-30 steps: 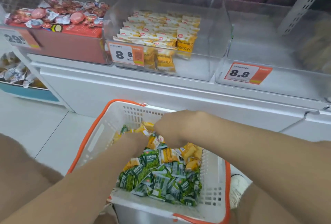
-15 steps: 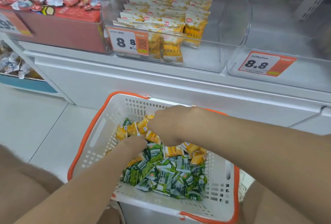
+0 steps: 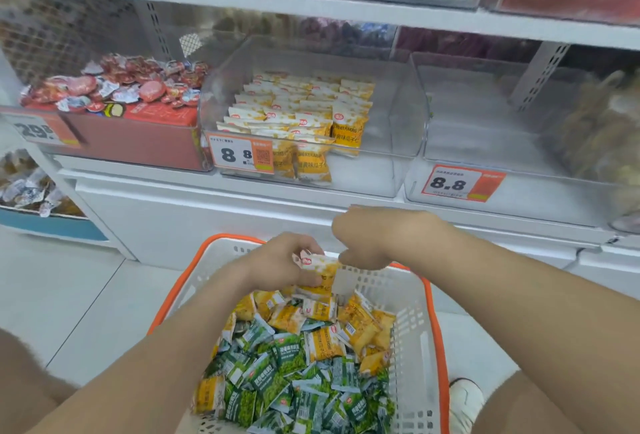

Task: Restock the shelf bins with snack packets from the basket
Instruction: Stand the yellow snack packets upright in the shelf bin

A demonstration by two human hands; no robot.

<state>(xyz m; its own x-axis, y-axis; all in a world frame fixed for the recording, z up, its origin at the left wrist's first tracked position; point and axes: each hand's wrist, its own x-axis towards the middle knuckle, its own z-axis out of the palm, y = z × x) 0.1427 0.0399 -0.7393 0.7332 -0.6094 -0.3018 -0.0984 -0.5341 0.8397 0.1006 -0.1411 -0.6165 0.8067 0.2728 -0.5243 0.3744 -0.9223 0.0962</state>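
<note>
a: far left first, go.
b: blue bin (image 3: pixel 52 227) low down with silvery wrapped packs, blurry. above it the red bin (image 3: pixel 138 142), heaped with red-wrapped snacks (image 3: pixel 114 87), 29.8 tag (image 3: pixel 38 130) on its front.
a: next over?
b: middle clear bin (image 3: pixel 398 128) just beside the red one. stacked yellow packets (image 3: pixel 301 111) in rows fill its left part, and an 8.8 tag (image 3: pixel 239 154) is on the front left corner.
a: hands?
b: both are over the far end of the basket (image 3: pixel 412 315), below the shelf edge. left hand (image 3: pixel 280 262) has fingers curled round the held yellow packets (image 3: pixel 320 269), lifted above the pile. right hand (image 3: pixel 374 239) is just beside it, fingers curled in, fingertips pinching the right edge of the same bunch.
a: basket?
b: white with an orange rim, on the floor in front of the shelf. green packets (image 3: pixel 277 371) are piled on the near side, loose yellow packets (image 3: pixel 360 326) on the far and right side.
a: right side?
b: right clear bin (image 3: pixel 485 128) next to the middle one, second 8.8 tag (image 3: pixel 462 184) on its front. brownish stuff further right, too blurred to name. white shoe (image 3: pixel 465 399) on the floor just right of the basket.
</note>
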